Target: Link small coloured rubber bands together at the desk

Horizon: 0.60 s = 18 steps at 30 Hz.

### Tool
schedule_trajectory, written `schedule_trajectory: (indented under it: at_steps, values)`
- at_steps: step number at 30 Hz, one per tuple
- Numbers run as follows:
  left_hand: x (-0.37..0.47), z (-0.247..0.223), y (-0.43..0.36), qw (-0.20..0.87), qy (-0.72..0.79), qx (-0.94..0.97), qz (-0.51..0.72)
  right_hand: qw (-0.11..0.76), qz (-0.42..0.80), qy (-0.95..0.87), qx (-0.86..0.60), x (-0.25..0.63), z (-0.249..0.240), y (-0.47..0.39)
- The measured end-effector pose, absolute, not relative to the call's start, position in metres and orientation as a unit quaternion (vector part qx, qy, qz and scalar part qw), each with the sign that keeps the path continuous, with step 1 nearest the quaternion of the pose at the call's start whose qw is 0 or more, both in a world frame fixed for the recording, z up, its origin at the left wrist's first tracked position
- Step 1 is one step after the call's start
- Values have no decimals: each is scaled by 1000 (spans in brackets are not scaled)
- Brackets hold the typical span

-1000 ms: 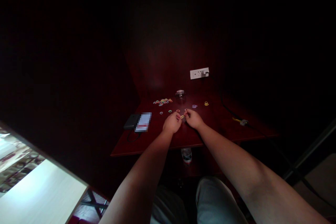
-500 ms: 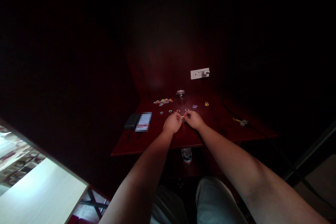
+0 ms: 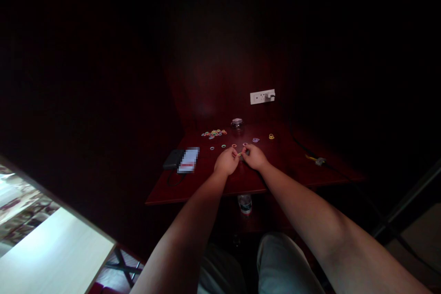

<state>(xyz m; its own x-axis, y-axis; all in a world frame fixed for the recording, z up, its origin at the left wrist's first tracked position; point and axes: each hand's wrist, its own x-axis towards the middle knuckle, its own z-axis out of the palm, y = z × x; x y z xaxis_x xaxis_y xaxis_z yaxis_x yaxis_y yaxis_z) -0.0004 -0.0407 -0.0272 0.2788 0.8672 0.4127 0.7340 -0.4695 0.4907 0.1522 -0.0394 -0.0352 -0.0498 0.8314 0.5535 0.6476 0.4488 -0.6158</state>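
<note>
My left hand (image 3: pixel 228 161) and my right hand (image 3: pixel 254 156) meet low over the dark red table (image 3: pixel 206 183), fingers pinched. Between their fingertips stretches a small yellow hair tie (image 3: pixel 240 154). Just beyond the hands, single hair ties lie in a loose row: a pale blue one (image 3: pixel 212 148), a green one (image 3: pixel 223 146), a red one (image 3: pixel 234 145) and a pink one (image 3: pixel 245 144) partly covered by my right hand. Farther right are purple hair ties (image 3: pixel 255 139) and yellow hair ties (image 3: pixel 271 136).
A pile of mixed hair ties (image 3: pixel 214 134) lies at the back left, beside a clear lidded jar (image 3: pixel 237 126). A phone (image 3: pixel 188 160) and a black case-like object (image 3: pixel 172 159) lie left. A cable (image 3: pixel 320 161) runs along the right. A bottle (image 3: pixel 245 204) stands below the table edge.
The yellow hair tie between my fingers looks flatter and more drawn out. My right fingertips have shifted very slightly; everything on the table stays put.
</note>
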Motion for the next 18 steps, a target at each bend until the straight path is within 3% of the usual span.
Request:
schedule_trajectory:
  at_steps: [10, 18]
  values:
    - [3, -23, -45, 55, 519, 792, 317, 468, 131, -693, -532, 154, -42, -33]
    - [1, -21, -48, 89, 504, 792, 333, 477, 144, -690, -525, 154, -42, -31]
